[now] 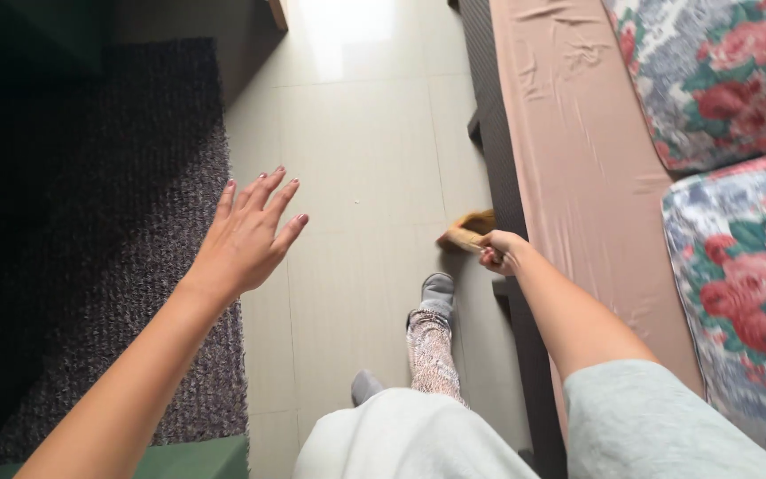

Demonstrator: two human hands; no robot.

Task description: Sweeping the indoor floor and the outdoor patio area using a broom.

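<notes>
My right hand [500, 251] is closed around the handle of a small straw broom [470, 229], low by the dark sofa base [498, 160]. The broom's yellowish bristles reach toward the gap under the sofa, and part of them is hidden there. My left hand [248, 232] is raised over the edge of the dark rug [126, 222], empty, fingers spread and palm down. My feet in grey socks [437, 293] stand on the pale tiled floor [356, 142] between the rug and the sofa.
A sofa with a pinkish-brown cover [578, 151] runs along the right side, with two floral cushions [720, 80] on it. A shaggy dark rug lies on the left. A green object's edge [197, 459] shows at the bottom left.
</notes>
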